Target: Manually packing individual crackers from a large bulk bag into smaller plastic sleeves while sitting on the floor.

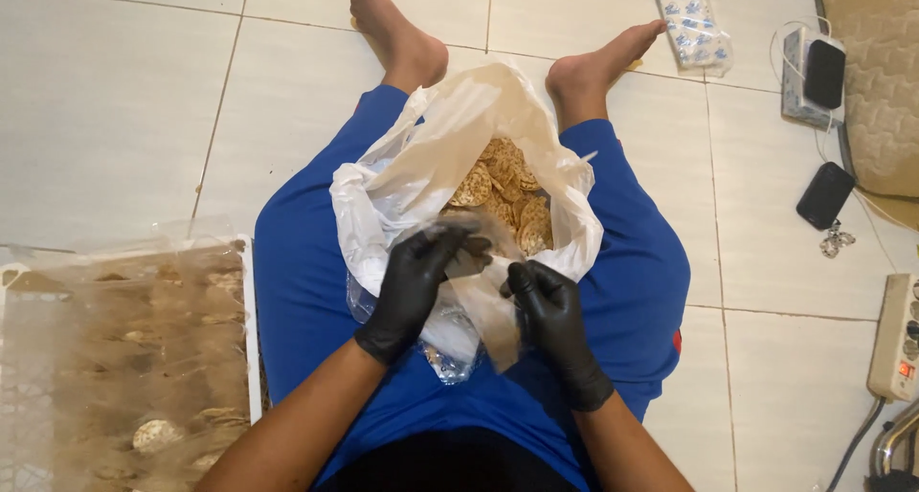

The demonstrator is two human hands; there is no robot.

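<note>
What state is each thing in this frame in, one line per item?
Big plastic bag: open on the lap, holding round crackers.
Small clear bag: held between both hands, looks empty.
Left hand: black-gloved, fingers gripping the small bag.
Right hand: black-gloved, pinching the small bag.
White crate: covered with clear plastic.
Power strip: indicator lit.
Two dark devices: screens dark.

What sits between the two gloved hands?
In the head view, a small clear plastic bag lies between the left hand and right hand, pinched by both, in front of the big bag of crackers.
</note>
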